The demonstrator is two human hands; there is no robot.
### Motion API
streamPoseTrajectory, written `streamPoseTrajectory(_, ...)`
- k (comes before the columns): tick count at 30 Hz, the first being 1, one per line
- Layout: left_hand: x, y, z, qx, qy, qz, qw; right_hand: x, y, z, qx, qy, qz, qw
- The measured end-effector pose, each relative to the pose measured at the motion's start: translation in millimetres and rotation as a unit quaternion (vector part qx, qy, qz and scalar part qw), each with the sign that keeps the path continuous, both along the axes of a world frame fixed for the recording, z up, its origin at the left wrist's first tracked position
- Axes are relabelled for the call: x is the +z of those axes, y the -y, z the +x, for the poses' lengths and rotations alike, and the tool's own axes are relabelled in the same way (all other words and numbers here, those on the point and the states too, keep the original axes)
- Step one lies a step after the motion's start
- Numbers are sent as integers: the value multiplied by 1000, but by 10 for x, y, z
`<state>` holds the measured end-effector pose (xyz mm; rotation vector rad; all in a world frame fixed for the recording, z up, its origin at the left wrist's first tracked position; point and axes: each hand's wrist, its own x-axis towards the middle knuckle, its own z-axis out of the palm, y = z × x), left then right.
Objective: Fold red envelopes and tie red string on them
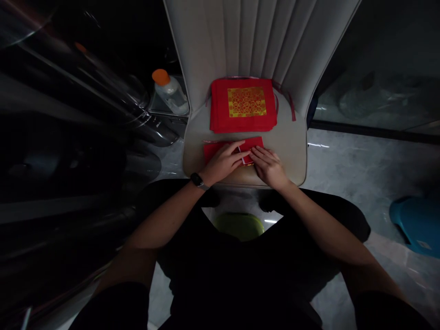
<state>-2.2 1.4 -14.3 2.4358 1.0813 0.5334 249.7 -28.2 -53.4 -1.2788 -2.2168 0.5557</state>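
Observation:
A red paper piece (252, 143), partly folded over with a white edge showing, lies near the front of a chair seat. My left hand (225, 161), with a dark watch at the wrist, rests on it with fingers stretched out and apart. Its index fingertip is by the white edge. My right hand (270, 164) is closed at the right end of the folded part, its fingers together and pressed on the red surface; its thumb is hidden. Just behind both hands sits a stack of red paper pieces (220, 107) with a gold patterned panel on top.
The pale chair (292, 151) has a ribbed backrest behind the stack. Dark red ribbons (293, 107) stick out beside the stack. To the left stands a white bottle (173, 97) with an orange cap. A green basin (240, 226) is below, and a blue plastic object (417, 224) at right.

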Motion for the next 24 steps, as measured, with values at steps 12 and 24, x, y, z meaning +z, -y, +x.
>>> streamPoseTrajectory(12, -71, 27, -48, -1, 55, -1, 998, -28, -3, -19, 43, -69, -7, 997)
streamPoseTrajectory(24, -169, -77, -32, -22, 48, 112, 992, -240, -88, 66, 112, -86, 116, 983)
